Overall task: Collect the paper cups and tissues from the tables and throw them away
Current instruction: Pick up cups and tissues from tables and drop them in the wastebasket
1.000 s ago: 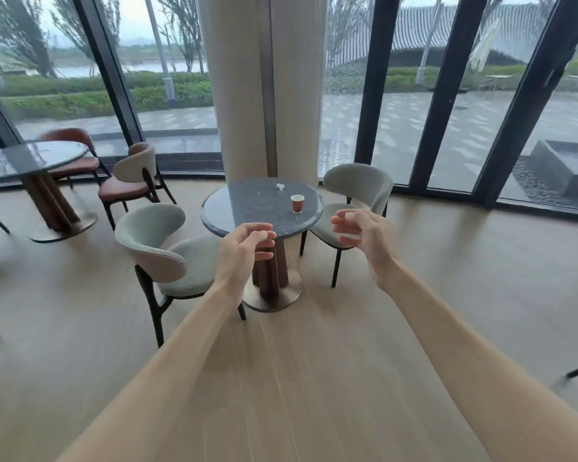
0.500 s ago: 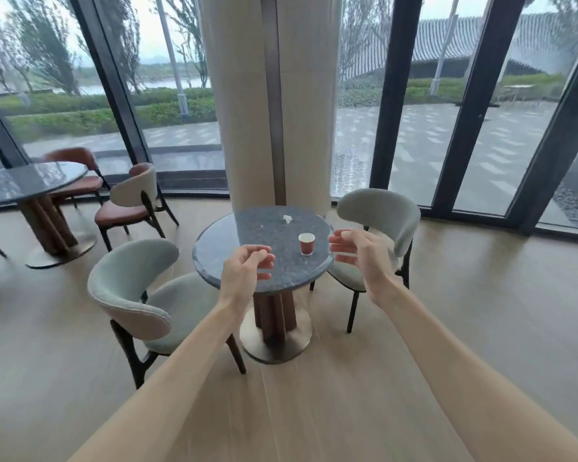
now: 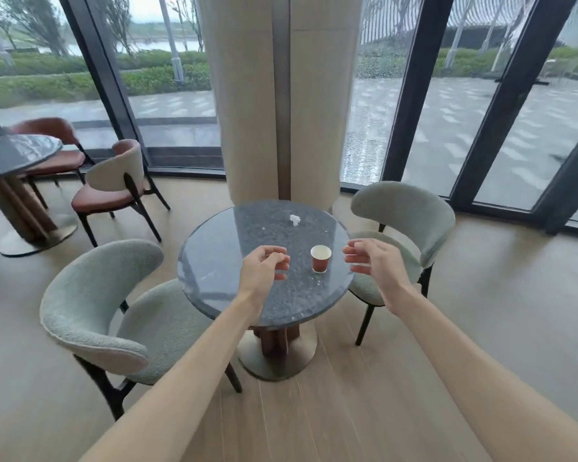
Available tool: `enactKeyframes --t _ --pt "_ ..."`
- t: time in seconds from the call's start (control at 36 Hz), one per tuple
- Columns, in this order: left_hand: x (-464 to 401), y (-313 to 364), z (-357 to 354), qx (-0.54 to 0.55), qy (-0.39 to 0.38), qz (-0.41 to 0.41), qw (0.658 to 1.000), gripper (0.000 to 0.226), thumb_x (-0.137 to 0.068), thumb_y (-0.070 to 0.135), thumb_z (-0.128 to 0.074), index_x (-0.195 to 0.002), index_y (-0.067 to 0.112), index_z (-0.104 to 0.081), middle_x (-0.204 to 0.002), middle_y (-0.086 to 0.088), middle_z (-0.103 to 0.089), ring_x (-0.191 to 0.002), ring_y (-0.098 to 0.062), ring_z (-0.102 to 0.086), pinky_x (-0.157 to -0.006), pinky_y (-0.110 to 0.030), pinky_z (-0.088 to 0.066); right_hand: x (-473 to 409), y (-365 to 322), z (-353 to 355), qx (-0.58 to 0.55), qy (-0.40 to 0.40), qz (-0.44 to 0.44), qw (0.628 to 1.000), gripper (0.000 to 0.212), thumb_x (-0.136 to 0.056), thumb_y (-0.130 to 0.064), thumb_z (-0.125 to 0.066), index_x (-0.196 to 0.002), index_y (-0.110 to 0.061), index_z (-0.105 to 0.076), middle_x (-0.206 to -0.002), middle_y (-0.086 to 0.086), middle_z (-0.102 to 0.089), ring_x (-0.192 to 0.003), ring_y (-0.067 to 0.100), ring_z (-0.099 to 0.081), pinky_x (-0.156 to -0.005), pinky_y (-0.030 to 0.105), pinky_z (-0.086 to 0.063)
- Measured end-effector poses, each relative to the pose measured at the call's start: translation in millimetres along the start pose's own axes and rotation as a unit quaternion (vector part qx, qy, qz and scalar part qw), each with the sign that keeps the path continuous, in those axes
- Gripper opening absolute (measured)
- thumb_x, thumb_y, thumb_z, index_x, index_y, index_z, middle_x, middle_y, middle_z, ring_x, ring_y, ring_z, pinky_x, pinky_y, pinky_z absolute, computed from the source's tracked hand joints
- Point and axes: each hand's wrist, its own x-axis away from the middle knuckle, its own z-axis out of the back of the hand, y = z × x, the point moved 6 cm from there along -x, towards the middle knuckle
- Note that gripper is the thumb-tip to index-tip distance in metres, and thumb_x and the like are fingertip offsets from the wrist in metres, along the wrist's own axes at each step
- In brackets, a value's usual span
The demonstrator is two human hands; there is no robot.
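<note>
Reaching out over a round table [image 3: 214, 261], a person's left hand [image 3: 264, 271] and right hand [image 3: 376, 265] hang loosely curled, holding nothing. Between them a cup [image 3: 320, 259] stands upright on the table. A crumpled tissue [image 3: 294, 220] lies well beyond it.

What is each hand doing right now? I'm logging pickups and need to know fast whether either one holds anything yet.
Left hand: loosely curled, holding nothing, above the table.
Right hand: open, holding nothing, beside the paper cup, not touching it.
</note>
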Motion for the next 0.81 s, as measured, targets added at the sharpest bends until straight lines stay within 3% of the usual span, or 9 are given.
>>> enactKeyframes --t 0.31,0.5,0.64,0.81 --pt "-173.9 -36.8 -42.6 -0.029 -0.077 0.081 0.993 0.018 -0.09 0.003 -0.05 -0.085 0.012 -0.065 -0.083 -0.008 -0.067 -0.072 -0.018 -0.062 -0.065 -0.032 -0.052 -147.0 23.8 -25.9 0.077 0.05 -0.068 0.993 0.022 -0.093 -0.008 -0.049 -0.1 -0.002 -0.07 -0.095 0.016 -0.072 -0.08 0.021 -0.064 -0.077 0.036 -0.056" --pt "-227.8 -97.2 -69.5 -0.056 -0.117 0.162 0.978 0.015 -0.088 0.004 -0.052 -0.091 0.008 -0.066 -0.091 -0.014 -0.067 -0.071 -0.021 -0.064 -0.059 -0.03 -0.055 -210.2 72.2 -27.4 0.102 0.039 -0.147 0.983 0.016 -0.09 -0.007 -0.053 -0.094 -0.008 -0.068 -0.093 0.01 -0.069 -0.075 0.021 -0.064 -0.077 0.038 -0.058" --pt "-269.1 -117.5 -88.8 -0.064 -0.097 0.186 0.976 0.015 -0.088 0.003 -0.051 -0.09 0.007 -0.065 -0.089 -0.014 -0.067 -0.067 -0.022 -0.064 -0.059 -0.032 -0.056 -259.5 104.0 -26.7 0.103 0.021 -0.18 0.978 0.017 -0.089 -0.006 -0.053 -0.095 -0.006 -0.068 -0.094 0.007 -0.068 -0.07 0.021 -0.063 -0.064 0.03 -0.055" --pt "-311.1 -130.3 -112.6 -0.083 -0.057 0.199 0.975 0.017 -0.088 0.002 -0.048 -0.087 0.01 -0.063 -0.089 -0.013 -0.066 -0.064 -0.021 -0.063 -0.058 -0.031 -0.056 -312.4 133.9 -31.6 0.124 -0.032 -0.192 0.973 0.016 -0.089 -0.007 -0.051 -0.091 -0.01 -0.067 -0.092 0.008 -0.068 -0.064 0.017 -0.064 -0.063 0.03 -0.056"
